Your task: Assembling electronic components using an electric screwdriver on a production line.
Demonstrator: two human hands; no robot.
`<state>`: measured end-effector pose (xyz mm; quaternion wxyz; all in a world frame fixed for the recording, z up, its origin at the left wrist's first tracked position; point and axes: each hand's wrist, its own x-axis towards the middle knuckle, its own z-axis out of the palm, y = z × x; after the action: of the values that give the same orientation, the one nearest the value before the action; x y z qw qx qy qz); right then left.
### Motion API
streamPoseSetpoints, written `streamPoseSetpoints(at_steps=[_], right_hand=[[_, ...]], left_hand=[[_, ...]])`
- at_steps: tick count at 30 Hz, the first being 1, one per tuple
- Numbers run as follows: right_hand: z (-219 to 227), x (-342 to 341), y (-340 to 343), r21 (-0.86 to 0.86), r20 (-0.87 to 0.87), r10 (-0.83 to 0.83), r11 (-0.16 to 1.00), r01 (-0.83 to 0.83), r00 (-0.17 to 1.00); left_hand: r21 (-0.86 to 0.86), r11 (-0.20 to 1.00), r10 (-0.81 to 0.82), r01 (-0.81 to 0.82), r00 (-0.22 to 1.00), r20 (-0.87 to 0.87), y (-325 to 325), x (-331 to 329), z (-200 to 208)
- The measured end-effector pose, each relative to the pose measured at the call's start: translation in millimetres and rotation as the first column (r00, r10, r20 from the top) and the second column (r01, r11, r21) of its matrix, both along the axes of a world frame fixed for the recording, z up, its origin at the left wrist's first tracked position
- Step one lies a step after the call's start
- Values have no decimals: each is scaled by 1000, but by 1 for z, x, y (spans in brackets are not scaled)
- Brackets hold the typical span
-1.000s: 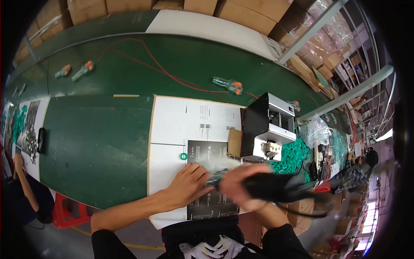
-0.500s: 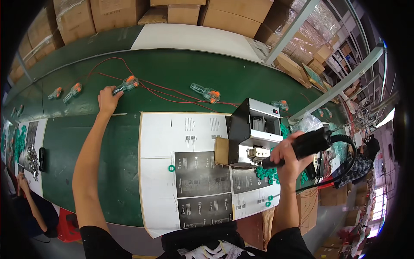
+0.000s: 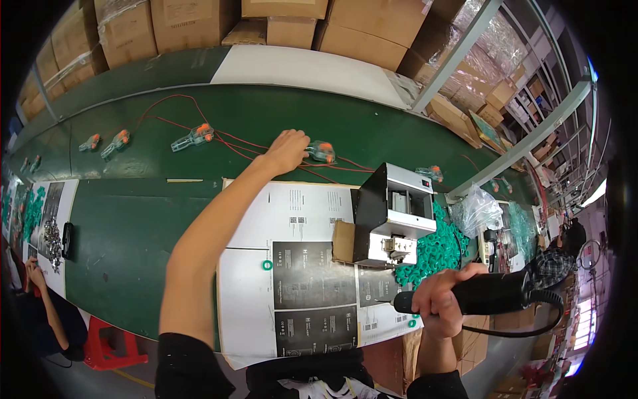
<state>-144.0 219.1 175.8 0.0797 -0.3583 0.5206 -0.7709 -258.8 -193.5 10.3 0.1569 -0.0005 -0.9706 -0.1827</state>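
Observation:
My left hand (image 3: 287, 151) reaches across to the far side of the green bench. Its fingers are closed round the left end of a clear plastic piece with orange parts (image 3: 322, 152). A similar clear and orange piece (image 3: 193, 137) lies to the left of it. In my right hand (image 3: 441, 302) is a black electric screwdriver (image 3: 488, 294), its thin bit pointing left over the printed sheets (image 3: 316, 274). Left of and beyond the screwdriver stands a black and silver screw feeder machine (image 3: 397, 216). Many small green rings (image 3: 435, 253) are heaped beside it.
Red wires (image 3: 240, 140) run along the belt. More clear pieces (image 3: 114, 144) lie at its left. A plastic bag (image 3: 477, 209) and a metal post (image 3: 512, 143) are on the right. Boxes (image 3: 189, 25) line the back. Another person's hands (image 3: 34, 271) are at far left.
My left hand has left one clear and orange piece and moved right to another. My right hand has drawn the screwdriver nearer, away from the machine's front.

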Motion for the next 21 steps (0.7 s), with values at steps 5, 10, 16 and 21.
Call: streamPoseSetpoints(at_steps=[5, 10, 16, 21], right_hand=[[-6, 1, 4, -19, -66, -96, 995, 95, 993], [-18, -3, -15, -33, -39, 62, 997, -64, 997], [-45, 5, -40, 73, -62, 90, 994, -85, 994], [-56, 7, -46, 150, -88, 103, 985, -89, 991]], left_hand=[[183, 966, -123, 183, 947, -297, 51, 141, 28], [349, 910, -202, 223, 975, -97, 155, 246, 19], [409, 882, -242, 235, 970, -35, 177, 261, 5], [429, 877, -216, 214, 975, -44, 180, 267, -1]])
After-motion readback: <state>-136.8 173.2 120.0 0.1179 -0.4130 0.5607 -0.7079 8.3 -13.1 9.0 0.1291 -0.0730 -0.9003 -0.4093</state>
